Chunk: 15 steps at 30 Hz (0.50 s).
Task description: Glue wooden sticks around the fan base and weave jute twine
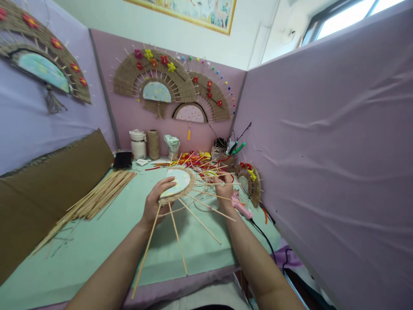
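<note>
My left hand (157, 200) grips the half-round fan base (182, 186) by its straight edge, fingers lying over its pale patterned face. The curved rim is wrapped in brown twine. Thin bamboo sticks (200, 224) fan out from that rim toward me, to the right and away. Among the right-hand sticks is my right hand (224, 189), thumb and fingers pinched together; what they hold is too small to make out. A strand of twine (174, 211) crosses the near sticks, and loose loops of twine (203, 204) lie below the fan.
Loose bamboo sticks (97, 196) lie at left beside a cardboard sheet (58, 189). A pink glue gun (241, 206) and small finished fan (253, 185) sit right. Behind are colourful craft stems (193, 161), a twine spool (153, 144), a white jar (138, 144) and a tool holder (226, 161).
</note>
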Each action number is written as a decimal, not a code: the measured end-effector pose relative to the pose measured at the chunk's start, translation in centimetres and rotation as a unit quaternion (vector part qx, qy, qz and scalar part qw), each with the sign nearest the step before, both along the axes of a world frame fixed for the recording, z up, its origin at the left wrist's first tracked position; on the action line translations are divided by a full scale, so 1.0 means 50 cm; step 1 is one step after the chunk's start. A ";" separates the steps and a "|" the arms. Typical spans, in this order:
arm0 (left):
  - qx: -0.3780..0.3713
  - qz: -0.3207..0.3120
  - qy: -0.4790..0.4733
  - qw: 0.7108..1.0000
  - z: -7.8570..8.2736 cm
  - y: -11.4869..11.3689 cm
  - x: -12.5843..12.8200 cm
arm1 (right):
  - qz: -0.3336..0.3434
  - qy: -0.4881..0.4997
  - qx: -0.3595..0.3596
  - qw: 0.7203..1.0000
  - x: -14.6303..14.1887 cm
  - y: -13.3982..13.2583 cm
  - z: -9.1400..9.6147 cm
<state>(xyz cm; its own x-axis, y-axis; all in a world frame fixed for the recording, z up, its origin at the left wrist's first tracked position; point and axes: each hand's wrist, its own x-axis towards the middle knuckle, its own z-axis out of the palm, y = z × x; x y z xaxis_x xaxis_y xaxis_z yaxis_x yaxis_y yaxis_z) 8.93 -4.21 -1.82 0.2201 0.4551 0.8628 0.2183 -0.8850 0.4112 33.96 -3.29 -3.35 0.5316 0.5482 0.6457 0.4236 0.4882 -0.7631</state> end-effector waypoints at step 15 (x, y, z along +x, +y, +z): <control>-0.016 -0.063 0.000 0.998 0.004 -0.004 0.003 | -0.169 -0.286 0.096 0.938 -0.005 -0.027 0.015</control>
<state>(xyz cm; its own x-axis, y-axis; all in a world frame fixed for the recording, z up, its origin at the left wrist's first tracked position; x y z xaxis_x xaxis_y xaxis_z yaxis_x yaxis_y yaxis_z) 9.10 -4.42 -1.63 0.2763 0.4511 0.8486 0.1066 -0.8919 0.4394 33.72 -4.66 -2.60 0.1899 0.2542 0.9483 0.8928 0.3571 -0.2745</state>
